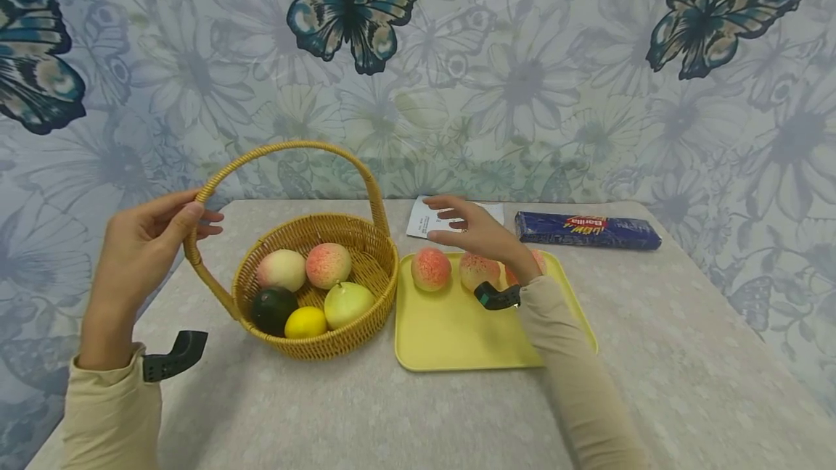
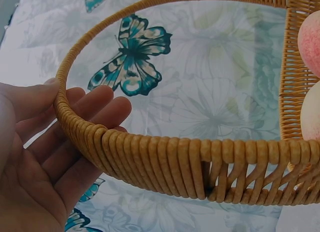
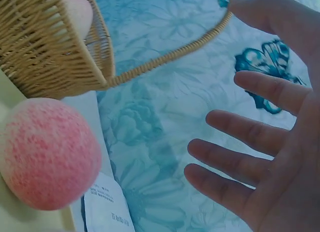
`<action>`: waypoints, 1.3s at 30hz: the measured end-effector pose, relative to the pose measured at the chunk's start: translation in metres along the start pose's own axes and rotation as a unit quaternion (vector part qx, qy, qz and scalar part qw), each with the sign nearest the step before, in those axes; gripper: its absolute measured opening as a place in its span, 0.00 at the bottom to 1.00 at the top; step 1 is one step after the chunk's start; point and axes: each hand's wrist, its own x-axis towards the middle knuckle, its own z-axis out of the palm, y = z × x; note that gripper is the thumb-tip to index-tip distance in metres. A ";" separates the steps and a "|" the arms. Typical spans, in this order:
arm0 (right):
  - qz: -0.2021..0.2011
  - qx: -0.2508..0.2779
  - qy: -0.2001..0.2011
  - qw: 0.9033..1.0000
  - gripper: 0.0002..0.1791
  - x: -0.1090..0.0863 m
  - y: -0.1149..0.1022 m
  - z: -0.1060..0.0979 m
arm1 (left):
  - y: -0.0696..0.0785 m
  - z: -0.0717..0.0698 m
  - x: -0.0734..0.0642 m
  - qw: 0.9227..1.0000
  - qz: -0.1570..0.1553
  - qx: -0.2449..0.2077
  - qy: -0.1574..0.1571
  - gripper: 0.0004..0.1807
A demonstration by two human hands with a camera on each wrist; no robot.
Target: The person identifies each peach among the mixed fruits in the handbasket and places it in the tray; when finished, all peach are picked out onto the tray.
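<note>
My left hand [image 1: 146, 245] holds the side of the tall arched handle [image 1: 294, 147] of a wicker basket [image 1: 320, 348], thumb on one side and fingers on the other. Inside lie two peaches [image 1: 329, 267], a dark green avocado [image 1: 274, 309], a yellow lemon [image 1: 305, 323] and a pale green pear [image 1: 348, 304]. To its right, a yellow tray [image 1: 451, 347] bears three pink peaches [image 1: 431, 269] along its far side; my right arm partly covers them. Above these peaches my right hand [image 1: 480, 231] hovers with spread fingers, holding nothing. The right wrist view shows a gap between the fingers and the nearest peach [image 3: 50, 154].
A dark blue Barilla pack [image 1: 588, 231] lies at the back right of the table [image 1: 653, 354]. Behind the tray is a white printed packet [image 1: 421, 217], partly hidden by my right hand. A butterfly-patterned backdrop [image 1: 522, 93] rises behind the table's far edge.
</note>
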 end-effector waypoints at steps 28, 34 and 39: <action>-0.062 -0.216 -0.099 0.969 0.33 0.061 -0.053 0.046 | 0.002 0.000 0.000 1.000 -0.002 -0.003 -0.006 0.21; -0.049 -0.247 -0.124 0.960 0.34 0.073 -0.059 0.052 | 0.001 0.000 0.001 1.000 0.000 -0.008 -0.005 0.20; -0.045 -0.262 -0.143 0.953 0.35 0.084 -0.059 0.058 | 0.000 -0.001 0.001 1.000 -0.004 -0.005 -0.004 0.20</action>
